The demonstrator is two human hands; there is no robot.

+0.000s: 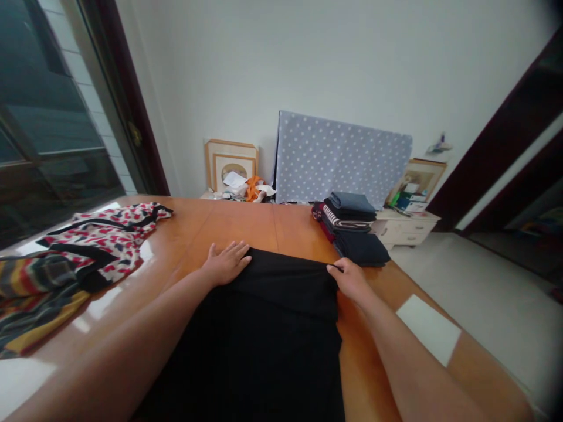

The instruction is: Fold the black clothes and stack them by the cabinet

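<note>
A black cloth garment [272,334] lies spread on the wooden table [180,228], its near part running out of the bottom of the view. I cannot make out what kind of garment it is. My left hand [226,265] rests flat on its far left corner, fingers stretched out. At the far right corner, my right hand [349,278] pinches the fabric between thumb and fingers. Just beyond the right hand stands a stack of folded clothes [349,220], with a dark folded piece [363,248] in front.
On the left lie a red, white and black patterned garment [118,234] and a striped one [39,305]. A pale sheet [428,328] lies near the right edge. Behind the table are a dotted grey cloth [343,158], picture frames [233,153] and a white cabinet [407,230].
</note>
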